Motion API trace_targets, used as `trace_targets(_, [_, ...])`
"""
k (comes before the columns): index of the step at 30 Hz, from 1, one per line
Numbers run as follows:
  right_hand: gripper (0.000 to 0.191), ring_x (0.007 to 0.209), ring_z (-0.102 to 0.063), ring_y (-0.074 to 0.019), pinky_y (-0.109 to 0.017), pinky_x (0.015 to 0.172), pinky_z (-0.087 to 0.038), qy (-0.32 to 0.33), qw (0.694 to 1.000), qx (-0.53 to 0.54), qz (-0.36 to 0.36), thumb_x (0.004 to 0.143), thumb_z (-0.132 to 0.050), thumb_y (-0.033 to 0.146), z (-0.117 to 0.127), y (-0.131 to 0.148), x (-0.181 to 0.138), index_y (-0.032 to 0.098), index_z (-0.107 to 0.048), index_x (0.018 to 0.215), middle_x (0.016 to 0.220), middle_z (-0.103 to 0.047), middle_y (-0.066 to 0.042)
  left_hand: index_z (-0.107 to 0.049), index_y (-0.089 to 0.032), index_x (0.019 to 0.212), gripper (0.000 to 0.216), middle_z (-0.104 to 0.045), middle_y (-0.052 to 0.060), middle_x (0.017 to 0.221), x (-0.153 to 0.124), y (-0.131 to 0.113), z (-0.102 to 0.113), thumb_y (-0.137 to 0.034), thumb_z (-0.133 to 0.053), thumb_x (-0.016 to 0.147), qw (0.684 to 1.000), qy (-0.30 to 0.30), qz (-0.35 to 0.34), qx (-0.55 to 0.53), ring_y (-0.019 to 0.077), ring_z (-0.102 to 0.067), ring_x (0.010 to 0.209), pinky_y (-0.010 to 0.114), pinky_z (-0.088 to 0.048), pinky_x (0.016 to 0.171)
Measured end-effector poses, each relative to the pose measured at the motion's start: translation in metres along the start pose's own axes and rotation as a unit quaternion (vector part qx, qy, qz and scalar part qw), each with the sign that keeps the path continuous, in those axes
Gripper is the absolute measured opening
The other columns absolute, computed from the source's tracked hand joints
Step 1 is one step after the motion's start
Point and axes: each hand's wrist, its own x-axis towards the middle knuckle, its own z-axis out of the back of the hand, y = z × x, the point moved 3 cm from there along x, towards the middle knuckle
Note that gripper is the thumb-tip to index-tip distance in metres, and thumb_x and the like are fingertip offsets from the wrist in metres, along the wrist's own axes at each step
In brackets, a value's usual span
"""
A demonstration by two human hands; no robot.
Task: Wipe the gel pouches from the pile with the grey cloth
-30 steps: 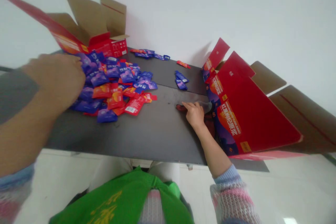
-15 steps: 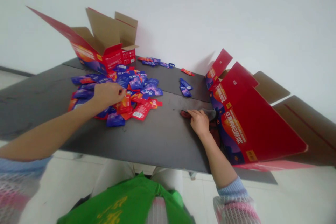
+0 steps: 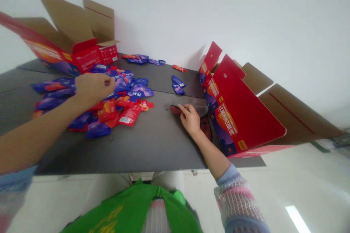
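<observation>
My left hand [image 3: 93, 88] is over a heap of small blue and red pouches [image 3: 131, 113] on the left of the table. Its fingers are curled closed, and what they hold, if anything, is hidden. On the right, my right hand [image 3: 189, 119] has its bent fingers on a dark, flat item with glossy brown patches and a grey part [image 3: 201, 110]. I cannot make out its kind. The index finger points along its brown left end, and the thumb is hidden. This item lies beside a red and blue printed carton [image 3: 224, 116].
Another printed carton [image 3: 90, 60] with raised flaps stands at the back left, behind the heap. Blue pouches [image 3: 178, 84], a single red pouch [image 3: 179, 68] and a short row of pouches [image 3: 139, 59] lie toward the table's back edge. A white wall rises behind.
The view has swung to the right, so everything appears farther left. My left hand has shifted slightly up over the heap, still curled. My right hand stays at the dark item.
</observation>
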Motion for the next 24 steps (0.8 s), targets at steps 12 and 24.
trace_targets(12, [0.069,0.105,-0.065,-0.0247,-0.041,0.087,-0.058,0.079,0.992,-0.067,-0.067,0.089,-0.045,0.005,0.01,0.033,-0.01,0.02,-0.033,0.156,0.148,-0.044,-0.021,-0.077,-0.009,0.097,0.058,-0.073,0.023,0.097,0.051,-0.218,-0.056,-0.052,-0.038,0.091,0.979,0.095,-0.106,-0.146,0.0375,-0.066,0.098,0.041,-0.045,0.08])
trace_targets(24, [0.033,0.11,-0.06,-0.0234,-0.04,0.088,-0.054,0.119,0.991,-0.061,0.011,0.098,-0.043,0.018,0.019,0.034,-0.01,0.019,-0.059,0.127,0.137,-0.054,-0.012,-0.059,0.005,0.124,0.062,-0.059,0.039,0.123,0.053,-0.344,-0.109,-0.044,-0.062,0.087,0.973,0.163,-0.065,-0.15,0.0464,-0.057,0.119,0.055,-0.045,0.093])
